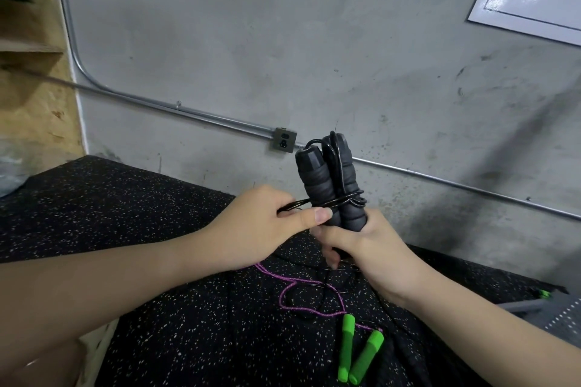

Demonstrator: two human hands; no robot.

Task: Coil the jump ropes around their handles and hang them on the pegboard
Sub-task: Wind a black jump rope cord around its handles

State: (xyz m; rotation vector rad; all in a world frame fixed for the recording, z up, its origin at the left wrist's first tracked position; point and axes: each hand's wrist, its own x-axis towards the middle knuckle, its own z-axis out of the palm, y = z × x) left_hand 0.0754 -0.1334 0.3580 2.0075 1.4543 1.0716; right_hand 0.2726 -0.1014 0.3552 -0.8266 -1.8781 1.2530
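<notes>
below, speckled black mat (157,308), grey wall (251,56)

Single head-worn wide-angle view, facing forward and down. Close range: both forearms enter from the bottom edge, hands near frame centre. Grey wall (314,56) fills the upper half; black speckled mat (157,308) the lower. Straight lines bow toward edges.

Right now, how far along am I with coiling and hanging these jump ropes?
Nothing is hung yet. In hand: your right hand grips the black handles together while your left hand pinches the black cord, a few turns on. Left: the purple rope with green handles lies loose on the mat.
</notes>
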